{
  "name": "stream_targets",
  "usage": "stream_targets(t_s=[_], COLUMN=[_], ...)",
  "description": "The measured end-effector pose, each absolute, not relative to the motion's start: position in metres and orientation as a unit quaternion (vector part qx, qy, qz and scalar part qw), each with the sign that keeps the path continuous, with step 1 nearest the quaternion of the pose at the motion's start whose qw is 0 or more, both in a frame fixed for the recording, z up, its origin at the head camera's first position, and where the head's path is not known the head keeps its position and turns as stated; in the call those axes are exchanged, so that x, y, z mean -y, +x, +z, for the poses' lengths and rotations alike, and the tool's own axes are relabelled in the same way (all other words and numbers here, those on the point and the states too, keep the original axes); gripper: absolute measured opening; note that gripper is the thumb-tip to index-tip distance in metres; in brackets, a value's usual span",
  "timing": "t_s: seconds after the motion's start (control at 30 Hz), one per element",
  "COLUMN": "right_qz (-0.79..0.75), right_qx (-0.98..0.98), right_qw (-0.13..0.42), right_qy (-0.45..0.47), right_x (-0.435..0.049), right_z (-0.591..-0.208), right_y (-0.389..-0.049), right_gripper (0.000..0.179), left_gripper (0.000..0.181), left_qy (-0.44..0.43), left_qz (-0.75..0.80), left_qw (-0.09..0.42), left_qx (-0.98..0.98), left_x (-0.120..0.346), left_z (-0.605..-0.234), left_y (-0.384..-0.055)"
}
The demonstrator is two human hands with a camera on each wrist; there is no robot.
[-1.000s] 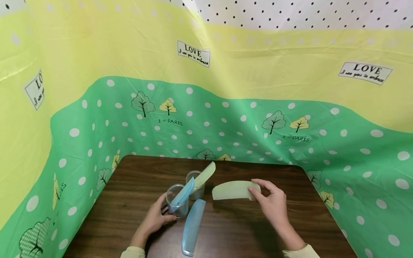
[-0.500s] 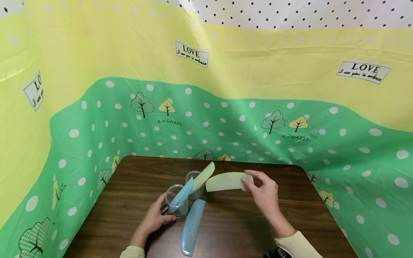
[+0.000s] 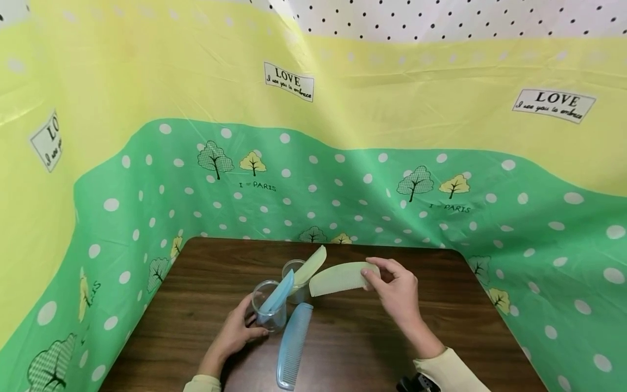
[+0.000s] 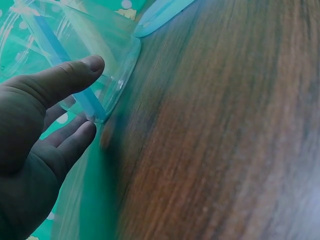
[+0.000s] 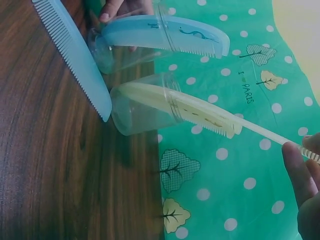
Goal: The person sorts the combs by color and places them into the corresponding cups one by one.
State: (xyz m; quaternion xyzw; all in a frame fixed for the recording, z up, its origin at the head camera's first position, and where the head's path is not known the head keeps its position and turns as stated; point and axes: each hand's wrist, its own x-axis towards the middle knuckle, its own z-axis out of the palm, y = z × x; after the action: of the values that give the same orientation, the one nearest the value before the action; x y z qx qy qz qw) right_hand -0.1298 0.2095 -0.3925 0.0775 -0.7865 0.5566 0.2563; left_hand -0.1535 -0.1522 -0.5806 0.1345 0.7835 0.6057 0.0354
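Note:
My right hand [image 3: 397, 291] pinches a pale yellow comb [image 3: 338, 277] at one end, between thumb and fingers. That comb is in the air, its other end close to a second pale yellow comb [image 5: 195, 111] leaning in the rear clear plastic cup [image 5: 135, 117]. Around the front clear plastic cup [image 4: 120, 55] curls my left hand [image 3: 234, 330], thumb on its near side. A blue comb [image 3: 278, 294] slants out of this front cup. Another blue comb [image 3: 294, 345] lies on the table, teeth facing right, just in front of the cups.
The dark wood-grain table [image 3: 372, 348] carries all these things. A green and yellow printed curtain [image 3: 343, 190] stands behind its back edge and along both sides. Part of a black object [image 3: 417, 383] shows by the right sleeve.
My right hand has moved left and slightly away from me, bringing its yellow comb nearer to the one in the rear cup. The left hand and both cups look unmoved.

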Motion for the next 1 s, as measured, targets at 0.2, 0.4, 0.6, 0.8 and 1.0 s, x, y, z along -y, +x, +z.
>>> stream_targets(t_s=[0.2,0.4,0.6,0.8,1.0], right_qz=[0.552,0.534,0.552,0.554,0.551], right_qx=[0.788,0.797,0.79,0.794,0.799], right_qw=[0.256,0.263,0.248,0.236,0.228], right_qy=[0.095,0.102,0.095,0.082,0.08], right_x=[-0.205,-0.198,-0.188,-0.187,-0.188], right_z=[-0.387,-0.383,-0.382,-0.401,-0.417], right_y=[-0.132,-0.135,-0.139,-0.158,-0.175], right_gripper=[0.022,0.022,0.023,0.023,0.023], left_gripper=[0.092,0.093,0.094,0.094,0.092], left_qy=[0.133,0.129,0.128,0.126,0.132], left_qz=[0.604,0.608,0.615,0.619,0.619], left_qw=[0.034,0.034,0.039,0.041,0.043], left_qx=[-0.785,-0.783,-0.777,-0.774,-0.773], left_x=[0.153,0.153,0.152,0.152,0.152], left_z=[-0.579,-0.579,-0.582,-0.582,-0.582], left_y=[-0.154,-0.154,-0.154,-0.154,-0.155])
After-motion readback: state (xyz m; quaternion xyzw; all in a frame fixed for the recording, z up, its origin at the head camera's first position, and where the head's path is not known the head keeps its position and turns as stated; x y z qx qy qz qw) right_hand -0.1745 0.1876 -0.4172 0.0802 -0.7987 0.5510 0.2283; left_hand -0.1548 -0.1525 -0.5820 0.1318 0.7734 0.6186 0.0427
